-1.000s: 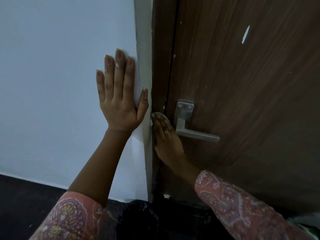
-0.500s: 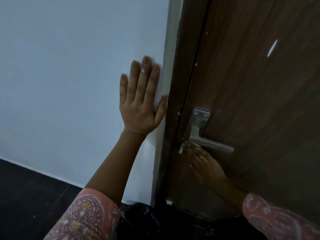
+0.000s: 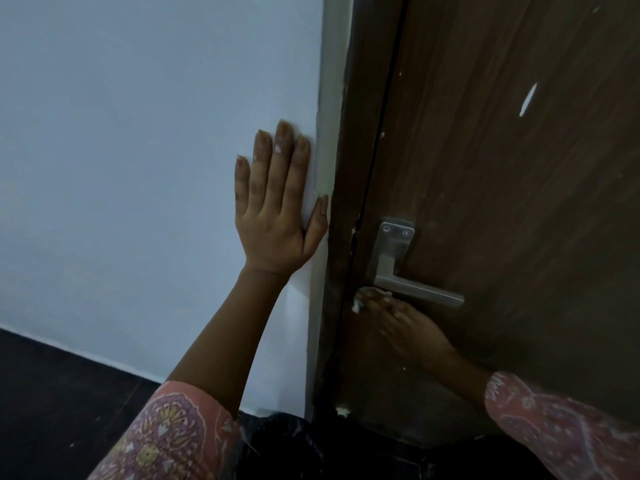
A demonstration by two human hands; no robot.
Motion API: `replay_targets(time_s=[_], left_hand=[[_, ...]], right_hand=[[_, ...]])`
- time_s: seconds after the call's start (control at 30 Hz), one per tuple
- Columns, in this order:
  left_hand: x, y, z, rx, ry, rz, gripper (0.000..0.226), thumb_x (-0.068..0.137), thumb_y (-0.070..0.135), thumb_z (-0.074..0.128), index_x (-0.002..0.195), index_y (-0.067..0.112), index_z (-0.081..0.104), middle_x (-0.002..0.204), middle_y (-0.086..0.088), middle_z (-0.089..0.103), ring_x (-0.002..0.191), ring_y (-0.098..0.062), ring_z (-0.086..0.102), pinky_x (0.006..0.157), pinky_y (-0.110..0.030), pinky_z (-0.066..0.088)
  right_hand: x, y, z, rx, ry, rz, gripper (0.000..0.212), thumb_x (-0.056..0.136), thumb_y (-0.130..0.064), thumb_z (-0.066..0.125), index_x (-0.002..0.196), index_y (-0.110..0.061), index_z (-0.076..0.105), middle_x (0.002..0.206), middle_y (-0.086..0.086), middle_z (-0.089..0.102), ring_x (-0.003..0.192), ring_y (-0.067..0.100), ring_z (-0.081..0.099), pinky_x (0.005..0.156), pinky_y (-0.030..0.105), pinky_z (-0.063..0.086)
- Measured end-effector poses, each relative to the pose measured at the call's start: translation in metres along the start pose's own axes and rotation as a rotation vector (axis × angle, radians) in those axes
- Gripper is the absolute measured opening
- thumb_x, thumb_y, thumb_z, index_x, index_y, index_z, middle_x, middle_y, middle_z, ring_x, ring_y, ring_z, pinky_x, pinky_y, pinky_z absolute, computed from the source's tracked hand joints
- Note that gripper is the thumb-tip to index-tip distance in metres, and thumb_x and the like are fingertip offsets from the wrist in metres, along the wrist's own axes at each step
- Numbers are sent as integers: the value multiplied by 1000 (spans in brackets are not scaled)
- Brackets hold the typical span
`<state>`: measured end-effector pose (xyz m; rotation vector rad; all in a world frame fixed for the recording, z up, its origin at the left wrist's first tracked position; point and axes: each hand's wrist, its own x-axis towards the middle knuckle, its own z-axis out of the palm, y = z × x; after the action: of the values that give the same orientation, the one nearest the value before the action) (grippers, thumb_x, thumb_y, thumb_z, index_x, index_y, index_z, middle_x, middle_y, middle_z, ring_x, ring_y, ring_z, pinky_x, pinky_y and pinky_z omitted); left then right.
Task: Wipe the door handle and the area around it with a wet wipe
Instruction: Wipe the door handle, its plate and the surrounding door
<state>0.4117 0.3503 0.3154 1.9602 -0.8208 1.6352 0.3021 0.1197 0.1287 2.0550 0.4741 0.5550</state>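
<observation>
A silver lever door handle (image 3: 415, 289) with its rectangular back plate (image 3: 394, 242) is fixed on the brown wooden door (image 3: 502, 185). My right hand (image 3: 412, 332) lies flat against the door just under the lever, blurred, and presses a white wet wipe (image 3: 362, 299) to the wood; only a crumpled edge of the wipe shows past the fingertips, near the door's edge. My left hand (image 3: 277, 209) rests flat on the white wall (image 3: 138, 168) with fingers spread, beside the door frame (image 3: 329, 133), holding nothing.
A dark floor (image 3: 52, 393) runs along the bottom left below the wall. A black bag-like object (image 3: 277, 445) sits at the bottom centre at the foot of the frame. White chips (image 3: 528, 98) mark the door's surface.
My right hand with the wipe has slid from beside the handle's plate down to just under the lever. The left hand stays on the wall; the view has shifted.
</observation>
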Motion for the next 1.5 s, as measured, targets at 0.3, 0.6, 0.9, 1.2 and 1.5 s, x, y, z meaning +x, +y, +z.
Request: replay_targets(time_s=[0.3, 0.6, 0.9, 1.2, 1.5], left_hand=[[0, -1, 0, 1, -11, -1, 66, 93, 37, 36, 146, 23, 0, 153, 12, -10, 143, -13, -2, 118, -36, 5], [1, -1, 0, 6, -10, 8, 68, 92, 36, 38, 147, 21, 1, 154, 10, -9, 143, -14, -1, 118, -37, 5], [1, -1, 0, 2, 15, -18, 68, 92, 34, 41, 146, 18, 3, 140, -19, 27, 142, -14, -1, 117, -36, 6], [1, 1, 1, 5, 14, -10, 65, 93, 35, 39, 147, 13, 11, 152, -12, 15, 142, -14, 0, 118, -36, 5], [3, 2, -1, 17, 17, -50, 62, 92, 33, 40, 143, 6, 20, 140, -20, 27, 142, -12, -1, 117, -35, 6]], right_hand=[[52, -27, -20, 330, -92, 63, 82, 81, -42, 62, 142, -7, 18, 144, -4, 40, 142, 17, 14, 116, 31, -6], [43, -18, -35, 127, -268, 89, 80, 93, -44, 29, 140, 14, 2, 146, 33, -12, 138, 42, -12, 113, 48, -14], [57, -22, -60, 273, -249, 248, 81, 94, -33, 30, 121, 36, -2, 139, 46, -3, 136, 53, 0, 114, 55, -2], [52, -5, -59, 277, -127, 222, 70, 93, -36, 39, 139, 7, 9, 149, 22, 4, 142, 31, 10, 116, 42, 6], [-8, 17, -10, 65, -117, 36, 77, 92, -34, 38, 144, 6, -2, 154, 9, 13, 142, 19, 14, 118, 42, -1]])
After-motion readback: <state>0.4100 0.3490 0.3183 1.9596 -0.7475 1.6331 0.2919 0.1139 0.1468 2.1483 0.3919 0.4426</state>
